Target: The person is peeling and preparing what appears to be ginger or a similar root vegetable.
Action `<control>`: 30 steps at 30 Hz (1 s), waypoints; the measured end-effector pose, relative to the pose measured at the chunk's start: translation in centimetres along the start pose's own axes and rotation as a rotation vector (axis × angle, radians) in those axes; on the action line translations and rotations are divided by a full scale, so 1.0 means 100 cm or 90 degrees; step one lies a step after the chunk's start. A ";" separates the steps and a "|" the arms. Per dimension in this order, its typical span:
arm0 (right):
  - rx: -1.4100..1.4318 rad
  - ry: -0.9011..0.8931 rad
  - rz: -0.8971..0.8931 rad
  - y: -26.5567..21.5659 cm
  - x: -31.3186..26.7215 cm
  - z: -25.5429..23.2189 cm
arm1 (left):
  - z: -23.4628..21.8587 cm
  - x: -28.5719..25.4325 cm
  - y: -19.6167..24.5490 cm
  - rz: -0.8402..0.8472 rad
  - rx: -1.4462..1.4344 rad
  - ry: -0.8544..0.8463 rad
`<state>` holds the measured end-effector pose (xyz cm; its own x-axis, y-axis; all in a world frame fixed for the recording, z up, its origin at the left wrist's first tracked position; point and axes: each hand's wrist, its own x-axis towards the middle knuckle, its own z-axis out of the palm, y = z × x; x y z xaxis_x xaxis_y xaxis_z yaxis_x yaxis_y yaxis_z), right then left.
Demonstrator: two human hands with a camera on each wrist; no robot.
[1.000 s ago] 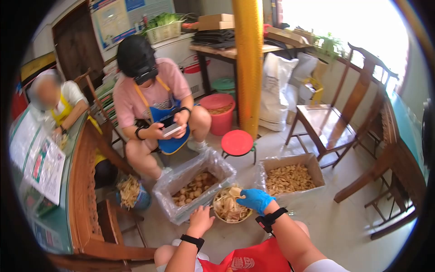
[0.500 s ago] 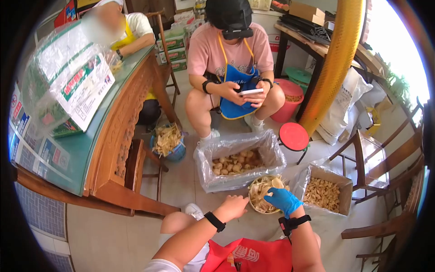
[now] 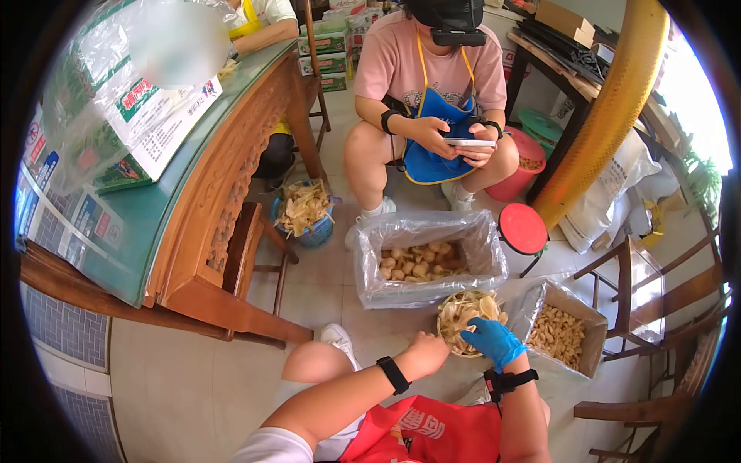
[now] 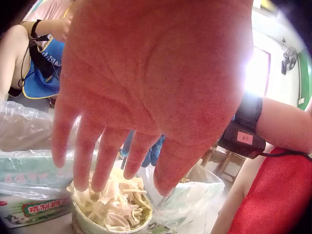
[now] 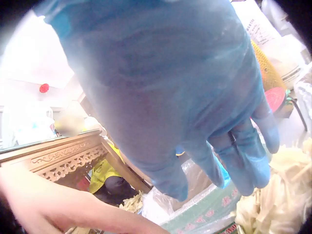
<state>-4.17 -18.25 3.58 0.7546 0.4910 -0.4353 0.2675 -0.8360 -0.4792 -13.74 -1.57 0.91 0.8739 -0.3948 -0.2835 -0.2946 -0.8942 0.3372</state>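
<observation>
My bare left hand [image 3: 427, 353] hangs beside the rim of a round tub [image 3: 441, 326] heaped with pale, papery strips [image 3: 465, 309]. In the left wrist view its palm faces the camera, fingers extended downward and spread. My right hand [image 3: 494, 343], in a blue glove, reaches over the right part of the heap. The right wrist view shows its fingers loosely bent, with no object visible against the palm and the strips [image 5: 280, 195] close beside the fingertips. Behind the tub stands a plastic-lined box [image 3: 432, 295] of round, brownish pieces [image 3: 421, 262].
Right of the tub is a lined carton [image 3: 590, 351] of small tan pieces. A blue bucket [image 3: 312, 233] of strips stands by the carved wooden table [image 3: 231, 224]. A seated person [image 3: 432, 92] holds a phone [image 3: 469, 143]. A red stool [image 3: 522, 229] and wooden chair [image 3: 637, 278] stand right.
The head view has swung left and down, so the tub appears further right. The pale piece at my right fingers a second ago is no longer distinct there; that hand is now lower over the strips.
</observation>
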 end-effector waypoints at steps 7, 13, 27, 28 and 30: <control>0.014 0.003 0.021 0.005 -0.002 -0.001 | 0.004 0.003 0.004 0.003 0.013 0.021; 0.018 0.052 -0.012 0.016 -0.005 0.002 | 0.004 0.006 0.008 0.009 0.022 0.018; 0.004 0.027 0.003 0.010 -0.008 -0.005 | 0.000 0.008 0.010 -0.010 -0.003 -0.018; -0.006 0.024 0.008 0.006 -0.009 -0.008 | 0.001 0.009 0.010 -0.014 0.002 -0.018; -0.015 0.019 0.009 0.004 -0.009 -0.008 | 0.002 0.009 0.010 -0.022 0.008 -0.018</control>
<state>-4.24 -19.17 4.38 0.7758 0.4714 -0.4193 0.2700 -0.8488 -0.4546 -13.33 -2.83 0.79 0.8727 -0.3688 -0.3199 -0.2691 -0.9101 0.3152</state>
